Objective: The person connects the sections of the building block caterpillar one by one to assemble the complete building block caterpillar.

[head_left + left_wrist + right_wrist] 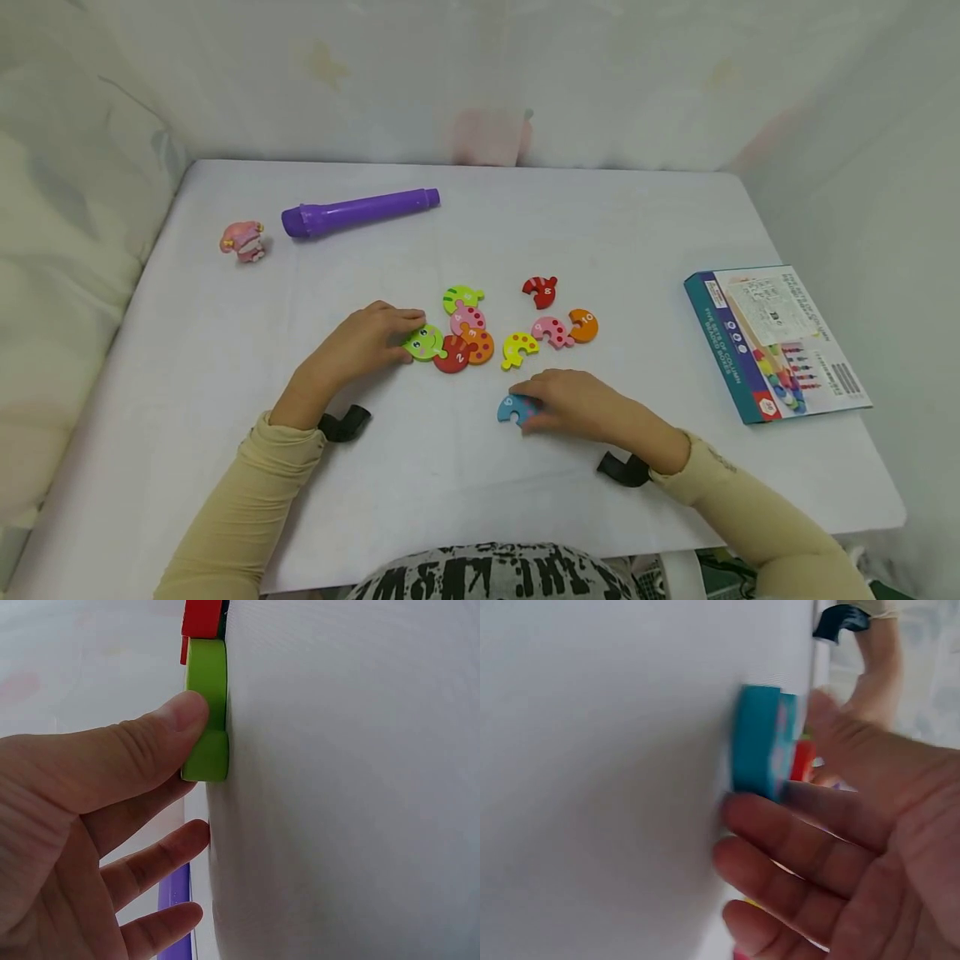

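Note:
My left hand (363, 343) pinches the green smiling caterpillar-head puzzle piece (424, 342) between thumb and index finger, its other fingers spread apart. Joined to that head in a curve are a red piece (452, 356), an orange piece (480, 345), a pink piece (468, 317) and a striped green piece (459, 297). In my right hand (577, 406) a blue puzzle piece (514, 407) is held between index finger and thumb, near the table surface. The right wrist view shows the blue piece's side edge, slightly blurred.
Right of the joined pieces lie a yellow piece (517, 349), a pink piece (553, 331), an orange piece (584, 326) and a red striped piece (542, 292). A boxed toy set (780, 342) lies at the right, a purple microphone-shaped toy (360, 212) and a pink figurine (243, 242) at back left.

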A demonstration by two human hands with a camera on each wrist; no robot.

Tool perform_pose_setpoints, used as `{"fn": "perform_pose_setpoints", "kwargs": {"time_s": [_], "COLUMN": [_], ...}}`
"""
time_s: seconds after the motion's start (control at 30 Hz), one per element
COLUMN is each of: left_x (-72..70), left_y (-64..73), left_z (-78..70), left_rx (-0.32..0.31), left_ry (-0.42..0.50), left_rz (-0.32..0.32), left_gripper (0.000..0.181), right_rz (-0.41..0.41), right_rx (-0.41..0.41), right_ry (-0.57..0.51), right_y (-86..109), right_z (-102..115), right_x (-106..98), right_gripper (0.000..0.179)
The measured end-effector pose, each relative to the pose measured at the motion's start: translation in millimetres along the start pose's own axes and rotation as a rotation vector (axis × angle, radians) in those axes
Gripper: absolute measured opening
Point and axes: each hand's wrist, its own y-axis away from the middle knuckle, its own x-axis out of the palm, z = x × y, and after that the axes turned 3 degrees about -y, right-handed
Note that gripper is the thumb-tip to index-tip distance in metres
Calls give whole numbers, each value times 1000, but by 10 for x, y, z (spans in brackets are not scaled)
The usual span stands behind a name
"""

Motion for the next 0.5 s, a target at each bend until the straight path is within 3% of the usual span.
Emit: {"fn": "perform_pose_setpoints", "kwargs": {"time_s": [0.13,0.3,0.5], "left_x": [-11,-23,-19], "left_y": [-5,-8,-6], "left_z": [-16,-33,-25], "left_rx": [-7,-9,-7], "left_ry": [-4,-4,1], "left_rz": [6,12,9], "left_gripper": [58,58,58], "right_rz": [17,-70,-120], "right_rx": [-31,-75,-95], "right_ry": [10,84,43], "right_y": [44,22,-15], "right_z": [21,-29,-108], "right_x": [-39,-11,42], "right_gripper": [40,24,17]}}
